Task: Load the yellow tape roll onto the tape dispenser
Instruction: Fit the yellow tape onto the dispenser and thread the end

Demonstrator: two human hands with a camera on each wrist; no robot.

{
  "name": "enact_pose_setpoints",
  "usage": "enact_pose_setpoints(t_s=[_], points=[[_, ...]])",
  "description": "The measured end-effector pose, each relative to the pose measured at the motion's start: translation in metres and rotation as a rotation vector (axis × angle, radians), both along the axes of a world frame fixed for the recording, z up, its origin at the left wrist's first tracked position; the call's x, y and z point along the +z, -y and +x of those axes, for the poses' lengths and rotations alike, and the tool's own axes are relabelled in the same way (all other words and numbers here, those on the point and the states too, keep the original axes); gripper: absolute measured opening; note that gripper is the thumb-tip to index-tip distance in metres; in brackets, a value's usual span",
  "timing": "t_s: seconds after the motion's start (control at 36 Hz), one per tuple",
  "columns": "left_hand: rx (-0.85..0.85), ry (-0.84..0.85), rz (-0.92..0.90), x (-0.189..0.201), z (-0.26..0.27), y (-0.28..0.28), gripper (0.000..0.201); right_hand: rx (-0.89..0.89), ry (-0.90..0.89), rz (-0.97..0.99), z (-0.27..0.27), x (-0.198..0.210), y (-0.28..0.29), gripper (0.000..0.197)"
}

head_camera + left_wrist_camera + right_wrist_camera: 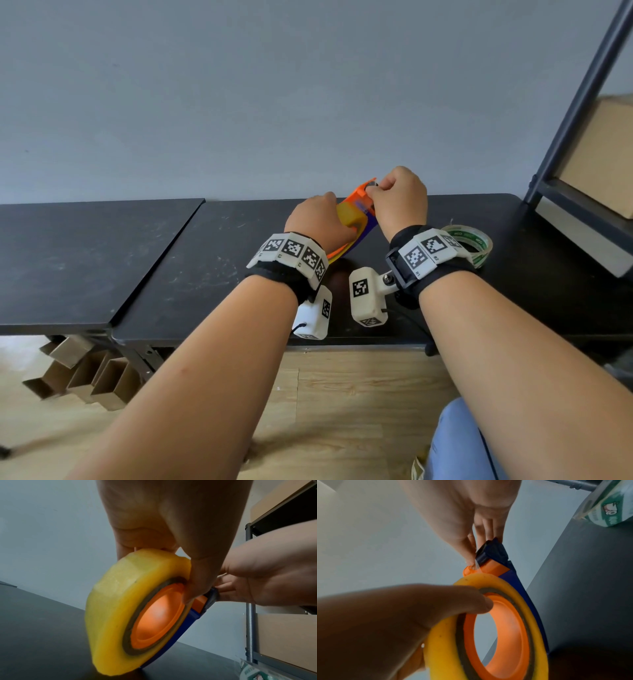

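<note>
The yellow tape roll [120, 601] sits on the orange hub [159, 616] of a blue and orange tape dispenser [359, 205], held tilted above the black table [171, 257]. My left hand [325, 216] grips the roll and dispenser, its thumb [436, 601] lying across the roll's side. My right hand [373, 188] pinches a thin strip of tape end [476, 566] at the dispenser's dark cutter head [494, 553]. From the head view the hands hide most of the roll.
A clear tape roll with green print [474, 243] lies on the table just right of my right wrist. A dark metal shelf rack [575, 102] holding a cardboard box [603, 164] stands at the right. Cardboard pieces [82, 373] lie under the table's left part.
</note>
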State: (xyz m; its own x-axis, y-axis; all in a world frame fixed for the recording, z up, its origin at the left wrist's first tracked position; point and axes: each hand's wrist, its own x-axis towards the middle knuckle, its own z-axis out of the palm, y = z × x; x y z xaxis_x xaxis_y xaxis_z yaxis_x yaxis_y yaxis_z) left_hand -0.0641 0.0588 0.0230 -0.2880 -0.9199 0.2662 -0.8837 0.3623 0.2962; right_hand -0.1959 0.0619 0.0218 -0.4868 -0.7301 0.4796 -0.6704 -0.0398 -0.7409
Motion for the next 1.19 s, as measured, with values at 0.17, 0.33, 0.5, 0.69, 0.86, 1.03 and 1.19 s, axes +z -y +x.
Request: enact_pose_setpoints(t_s=[0.17, 0.33, 0.5, 0.69, 0.86, 1.03, 1.19], points=[[0.027, -0.004, 0.012, -0.003, 0.001, 0.002, 0.041, 0.063, 0.039, -0.039, 0.004, 0.006, -0.005, 0.015], [0.011, -0.019, -0.009, -0.005, 0.002, 0.005, 0.040, 0.069, 0.058, -0.029, 0.004, 0.010, -0.005, 0.017], [0.031, -0.017, -0.005, -0.004, 0.000, 0.005, 0.035, 0.047, 0.082, -0.053, 0.004, 0.011, -0.006, 0.021], [0.040, -0.024, -0.014, -0.005, 0.000, 0.004, 0.032, 0.037, 0.099, -0.069, 0.004, 0.007, -0.004, 0.017], [0.032, -0.029, -0.014, -0.005, 0.002, 0.005, 0.039, 0.025, 0.206, -0.100, 0.001, 0.006, -0.005, 0.016], [0.020, -0.038, -0.019, -0.005, 0.004, 0.006, 0.046, 0.008, 0.357, -0.160, -0.002, 0.002, -0.002, 0.016], [0.001, -0.072, -0.006, -0.007, 0.005, 0.006, 0.054, 0.018, 0.425, -0.166, -0.006, 0.000, 0.003, 0.023]])
